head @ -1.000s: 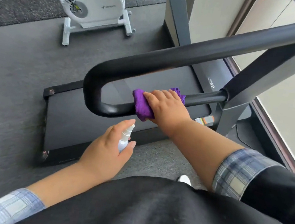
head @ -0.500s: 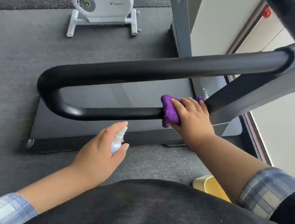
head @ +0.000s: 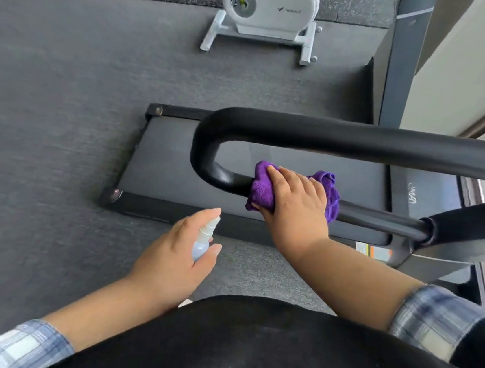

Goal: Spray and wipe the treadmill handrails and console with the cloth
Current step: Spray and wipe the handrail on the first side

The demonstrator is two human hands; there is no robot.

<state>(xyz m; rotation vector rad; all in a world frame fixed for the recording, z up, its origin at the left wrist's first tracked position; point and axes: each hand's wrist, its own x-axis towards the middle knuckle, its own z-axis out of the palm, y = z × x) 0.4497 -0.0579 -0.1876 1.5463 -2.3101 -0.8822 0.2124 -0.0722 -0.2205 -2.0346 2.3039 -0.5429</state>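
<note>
head | R hand (head: 296,208) grips cloth (head: 261,190) on handrail (head: 382,222) nr bend | L hand (head: 171,263) holds spray bottle (head: 203,241), apart fm rail

sleeves (head: 437,321): blue-white plaid cuffs, pushed up | black outer top (head: 261,352) | forearms bare

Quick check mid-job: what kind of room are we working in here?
Most likely a gym or home fitness room. A black treadmill deck with a padded black looped handrail sits on dark grey floor matting, and a white stationary exercise bike stands just beyond it.
</note>
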